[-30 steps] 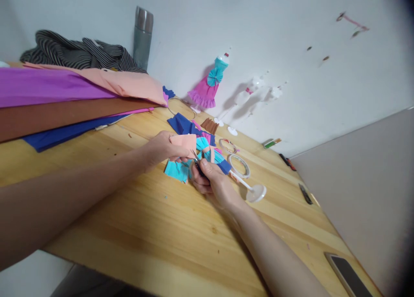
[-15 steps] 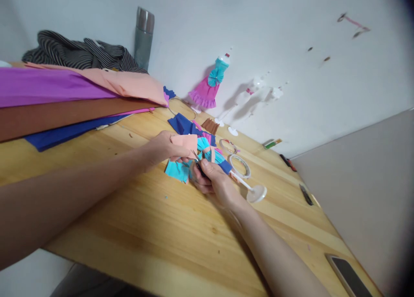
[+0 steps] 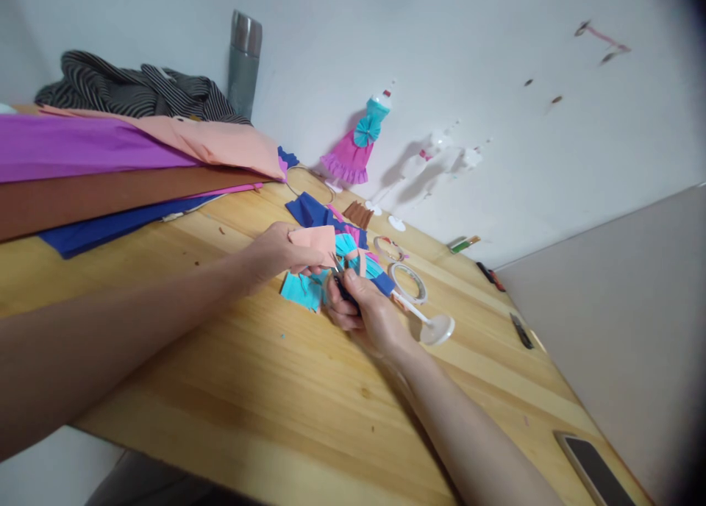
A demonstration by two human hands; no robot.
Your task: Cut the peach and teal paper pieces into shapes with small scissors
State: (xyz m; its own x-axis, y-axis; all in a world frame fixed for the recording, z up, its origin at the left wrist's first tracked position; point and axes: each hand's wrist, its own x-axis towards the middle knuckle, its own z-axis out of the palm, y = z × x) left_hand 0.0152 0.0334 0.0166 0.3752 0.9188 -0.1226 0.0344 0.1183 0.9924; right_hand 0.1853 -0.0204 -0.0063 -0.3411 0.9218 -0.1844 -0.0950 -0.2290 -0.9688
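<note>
A piece of peach paper is pinched in my left hand, above the table's middle. My right hand grips dark-handled scissors, whose blades meet the paper's right edge. Beneath and around my hands lie turquoise paper, dark blue paper and a brown pleated piece. Right of my hands, a white stand with a round base lies on its side.
Two tape rolls sit right of the papers. Large paper sheets, striped cloth and a flask are at left. A dressed doll form stands behind. A phone and a cutter lie at right.
The peach paper and my left hand have shifted very slightly left. The scissors' blades have changed angle a little at the paper's edge.
</note>
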